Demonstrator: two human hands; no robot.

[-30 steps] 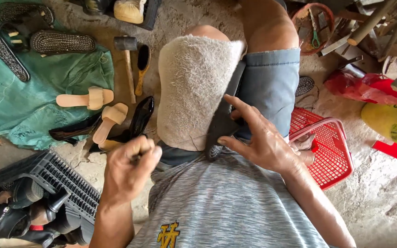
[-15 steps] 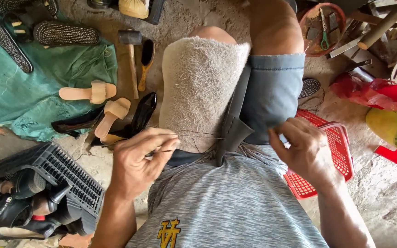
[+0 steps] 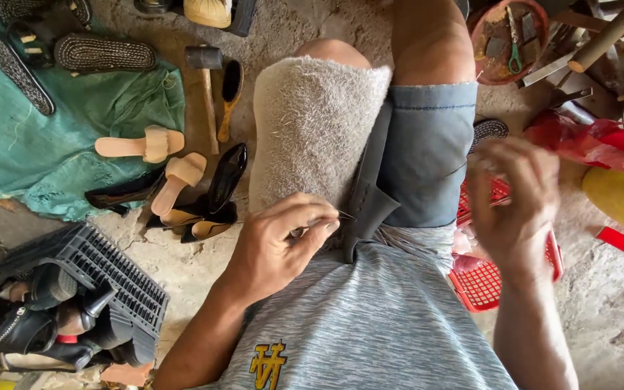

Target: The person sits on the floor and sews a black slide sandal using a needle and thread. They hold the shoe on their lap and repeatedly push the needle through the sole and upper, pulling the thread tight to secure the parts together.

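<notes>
pinching a thin metal needle (image 3: 326, 220) between thumb and forefinger, the left hand (image 3: 283, 242) sits closed tight on it, tip aimed at the dark grey leather strip (image 3: 370, 188) just beside its fingertips. far off to that hand's outer side, a black ribbed plastic crate (image 3: 102, 278) holds dark shoes, and beyond it a green cloth (image 3: 59, 137) on the floor carries woven black soles (image 3: 102, 52) and tan block-heeled sandals (image 3: 142, 144); a wooden-handled hammer (image 3: 207, 79) lies past the knuckles. the leather strip rests in the fold between a cream fuzzy towel (image 3: 312, 123) over one knee and the blue denim shorts (image 3: 427, 144), directly ahead of the left hand.

the right hand (image 3: 514, 195) is raised and blurred, fingers half curled; i cannot tell whether it holds thread. a red plastic mesh basket (image 3: 500, 274) sits under it, with a yellow container (image 3: 622, 198) further out.

judging from this, stitching goes best if the needle enters square to the strip's edge, the strip stays pressed against the towel so it cannot slide, and any thread is drawn out evenly rather than jerked.
</notes>
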